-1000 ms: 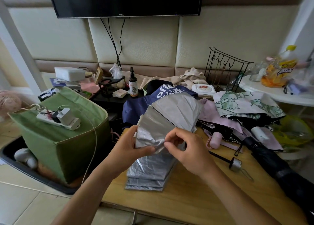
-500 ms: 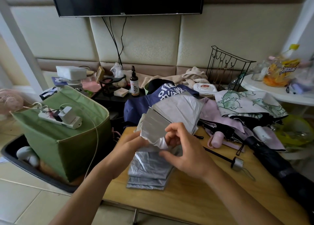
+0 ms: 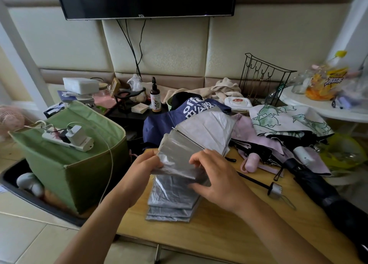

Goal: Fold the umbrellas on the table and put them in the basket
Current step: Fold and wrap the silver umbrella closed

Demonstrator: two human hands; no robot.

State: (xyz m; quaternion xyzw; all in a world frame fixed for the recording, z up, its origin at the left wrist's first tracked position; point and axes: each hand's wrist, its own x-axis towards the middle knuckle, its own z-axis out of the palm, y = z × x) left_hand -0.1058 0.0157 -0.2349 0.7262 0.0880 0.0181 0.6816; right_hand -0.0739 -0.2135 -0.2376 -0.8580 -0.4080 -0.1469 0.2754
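The left hand (image 3: pixel 143 169) is pinching a pleat of the crinkled silver umbrella canopy (image 3: pixel 191 150), and the right hand (image 3: pixel 217 177) is curling its fingers round the folded panels, over the wooden table (image 3: pixel 229 233) beside the green fabric basket (image 3: pixel 83 176).

The near part of the wooden table (image 3: pixel 229 231) is left bare, in front of and to the right of the silver umbrella (image 3: pixel 179 184), and room for a hand is offered there. The far and right side is crowded by a heap of umbrellas: a navy one (image 3: pixel 165 122), a pink one (image 3: pixel 256 136), a floral one (image 3: pixel 286 120) and a black one (image 3: pixel 326 196) laid along the right edge. The green basket (image 3: pixel 83 176) is set just left of the table; its top is partly blocked by a power strip (image 3: pixel 67 140) with a charger and a trailing cable (image 3: pixel 109 164).
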